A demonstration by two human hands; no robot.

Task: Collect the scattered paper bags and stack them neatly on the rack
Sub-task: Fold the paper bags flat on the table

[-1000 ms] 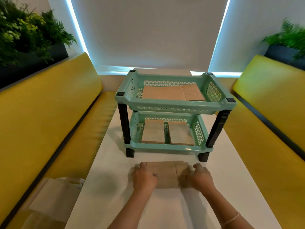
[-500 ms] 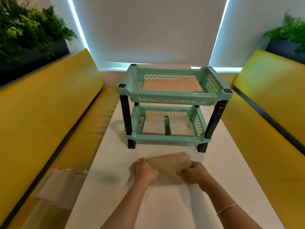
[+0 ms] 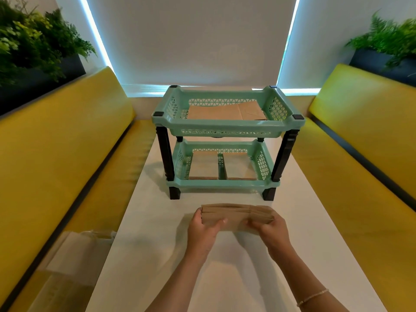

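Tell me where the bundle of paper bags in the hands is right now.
In the head view, the bundle of paper bags sits low centre, gripped by the left hand and right hand above the white table, just in front of the green rack.

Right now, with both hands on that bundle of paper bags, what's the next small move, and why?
Probably carry the bundle of paper bags forward to the rack and lay it on the top shelf. The left hand and right hand each grip an end, the bundle looks squared, and the flat bags on the top shelf leave open space above them, while the lower shelf sits under the top tier.
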